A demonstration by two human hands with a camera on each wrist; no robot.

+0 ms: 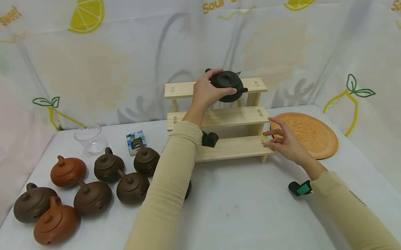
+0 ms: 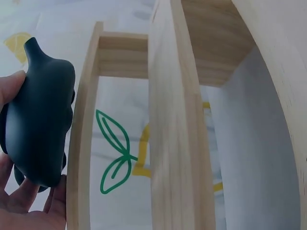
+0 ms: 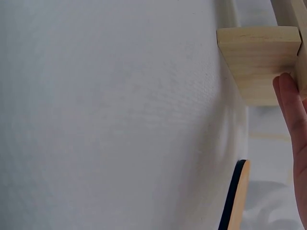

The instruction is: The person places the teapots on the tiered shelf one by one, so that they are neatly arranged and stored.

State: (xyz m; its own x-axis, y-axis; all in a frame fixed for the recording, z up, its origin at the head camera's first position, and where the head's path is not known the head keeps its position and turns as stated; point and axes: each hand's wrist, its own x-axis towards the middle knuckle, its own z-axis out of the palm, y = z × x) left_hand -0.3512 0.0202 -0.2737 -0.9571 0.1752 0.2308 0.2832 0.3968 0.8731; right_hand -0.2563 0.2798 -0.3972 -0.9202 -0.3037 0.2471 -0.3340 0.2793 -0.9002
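A: What did the head view give us?

B: We saw the left hand (image 1: 208, 91) with its thumb and fingers clamped on the black teapot (image 1: 227, 82), over the right half of the top board (image 1: 183, 88) of the wooden rack (image 1: 231, 148). The other teapots (image 1: 92, 197) stood well to the left on the table (image 1: 232, 232).

A: How did its long axis lie?

B: It slanted from far left to near right, while the board ran left to right. The teapot lay right of the left palm. The right hand (image 1: 286, 142), fingers apart, was lower, near the round mat (image 1: 304, 133), so the left was nearer.

A: And from the left wrist?

B: We found the teapot between thumb and fingers, just beside the top board's edge. We judged that relation the decisive one, but could not tell whether they touched.

A: The right wrist?

B: There we saw straight fingers against the rack's right end; the teapot was out of that view.
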